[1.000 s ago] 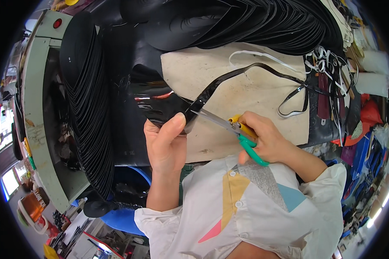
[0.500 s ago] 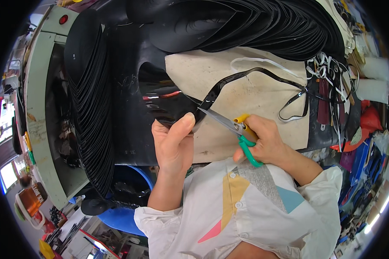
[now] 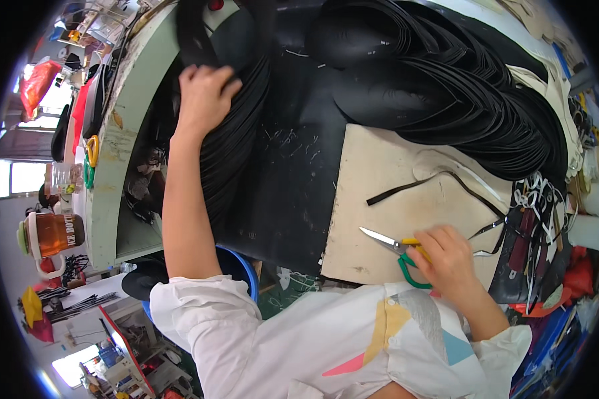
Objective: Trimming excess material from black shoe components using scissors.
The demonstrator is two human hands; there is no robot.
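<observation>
My left hand (image 3: 209,96) is stretched out over the left stack of black curved pieces (image 3: 229,156). Its fingers are curled at the lower edge of a glossy black piece (image 3: 191,36), blurred by motion above the stack's far end. In my right hand (image 3: 449,256) is a pair of scissors (image 3: 387,241) with one yellow and one green handle loop, blades pointing left and slightly parted. A narrow black strap (image 3: 416,183) lies on the beige board (image 3: 352,246), just beyond the scissors, its loose end toward the left.
More overlapping black pieces (image 3: 439,100) fan across the far right. Tangled white and black strips (image 3: 535,206) hang at the board's right side. A pale green machine frame (image 3: 113,193) borders the left, with a blue tub (image 3: 251,276) below it.
My left hand has moved from the board to the far left stack, carrying the black piece. The strap's end now lies loose on the board. My right hand still holds the scissors.
</observation>
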